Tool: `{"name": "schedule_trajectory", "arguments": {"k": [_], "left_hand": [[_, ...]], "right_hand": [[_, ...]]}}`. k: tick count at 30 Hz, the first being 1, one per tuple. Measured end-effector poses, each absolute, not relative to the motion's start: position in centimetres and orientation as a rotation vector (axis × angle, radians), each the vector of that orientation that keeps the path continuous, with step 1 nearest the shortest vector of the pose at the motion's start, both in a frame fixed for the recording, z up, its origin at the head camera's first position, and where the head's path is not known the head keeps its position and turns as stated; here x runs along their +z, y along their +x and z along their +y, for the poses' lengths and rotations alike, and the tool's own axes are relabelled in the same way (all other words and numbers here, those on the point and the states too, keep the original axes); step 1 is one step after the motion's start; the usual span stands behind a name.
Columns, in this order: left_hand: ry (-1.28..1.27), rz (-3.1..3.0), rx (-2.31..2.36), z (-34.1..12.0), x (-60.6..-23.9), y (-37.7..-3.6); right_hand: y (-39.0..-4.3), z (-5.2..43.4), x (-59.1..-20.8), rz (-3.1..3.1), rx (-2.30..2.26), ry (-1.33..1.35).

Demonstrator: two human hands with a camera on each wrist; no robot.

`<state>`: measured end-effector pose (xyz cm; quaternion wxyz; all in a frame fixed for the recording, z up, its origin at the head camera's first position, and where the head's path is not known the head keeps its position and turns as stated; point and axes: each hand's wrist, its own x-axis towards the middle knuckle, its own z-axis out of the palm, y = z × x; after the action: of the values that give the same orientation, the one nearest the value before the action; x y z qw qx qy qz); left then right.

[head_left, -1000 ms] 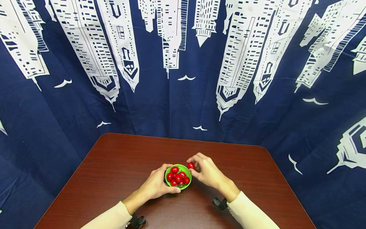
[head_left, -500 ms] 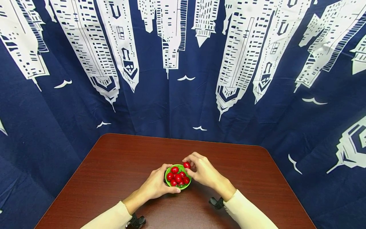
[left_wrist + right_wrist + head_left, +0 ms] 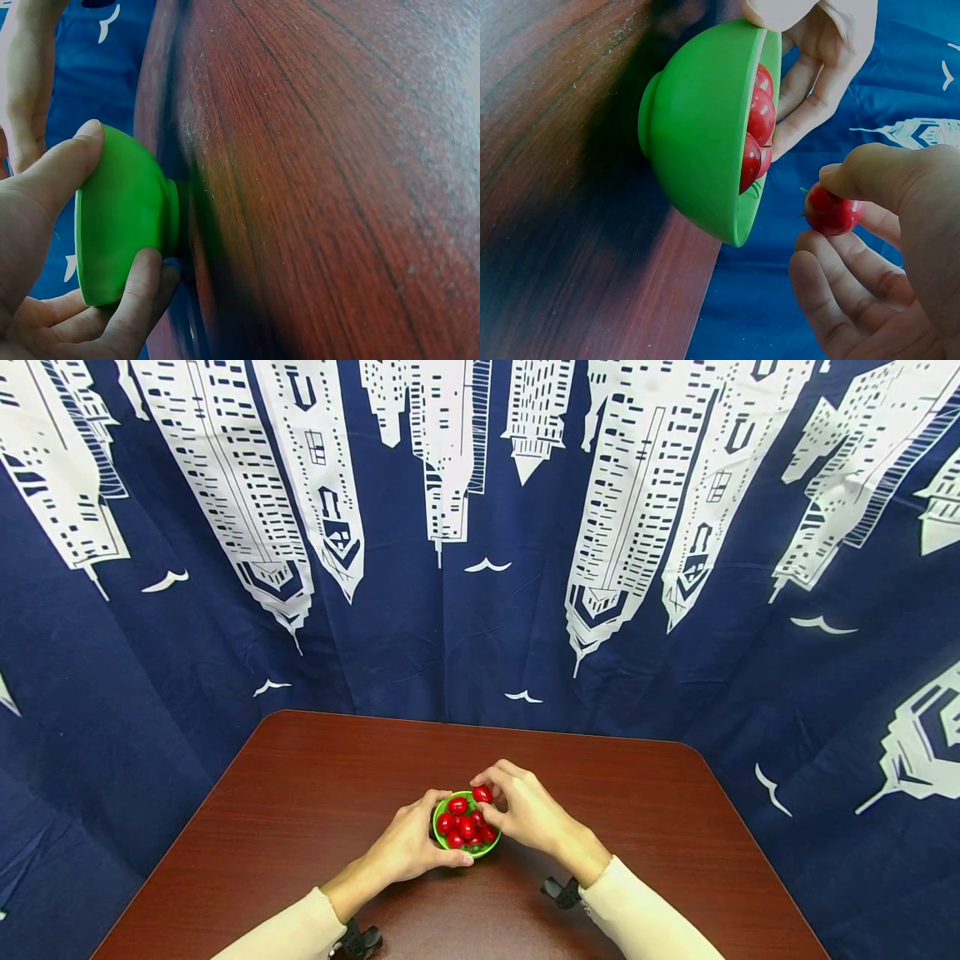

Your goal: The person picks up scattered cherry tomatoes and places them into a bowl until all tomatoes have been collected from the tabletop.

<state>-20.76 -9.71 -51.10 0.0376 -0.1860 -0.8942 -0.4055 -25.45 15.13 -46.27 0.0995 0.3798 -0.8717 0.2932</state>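
Observation:
A small green bowl (image 3: 697,135) holds several red cherry tomatoes (image 3: 467,827), some with green stems. My left hand (image 3: 411,843) grips the bowl from its left side, thumb near the rim and fingers curled round the outer wall, as the left wrist view also shows. Between the thumb and fingers of my right hand (image 3: 528,810) is one cherry tomato (image 3: 832,209), pinched just above the bowl's far right rim. In the right wrist view this tomato is apart from the bowl and shows a green stem. The bowl appears slightly raised off the table.
The bowl is over the middle of a reddish-brown wooden table (image 3: 360,760) with rounded far corners. Behind it hangs a dark blue curtain (image 3: 405,635) printed with white buildings and birds. Both wrists wear black camera mounts (image 3: 562,892).
My right hand has moved left with the cherry tomato, from beside the bowl's right rim to over it. The left hand and the bowl have stayed in place.

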Motion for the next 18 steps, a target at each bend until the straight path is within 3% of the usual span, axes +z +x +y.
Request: {"name": "schedule_trajectory", "arguments": {"k": [18], "left_hand": [[-0.558,-2.763,-1.275,-9.83,-50.99,-20.65]], "right_hand": [[-25.37,15.12,-46.39,-2.605,0.755,1.026]]}}
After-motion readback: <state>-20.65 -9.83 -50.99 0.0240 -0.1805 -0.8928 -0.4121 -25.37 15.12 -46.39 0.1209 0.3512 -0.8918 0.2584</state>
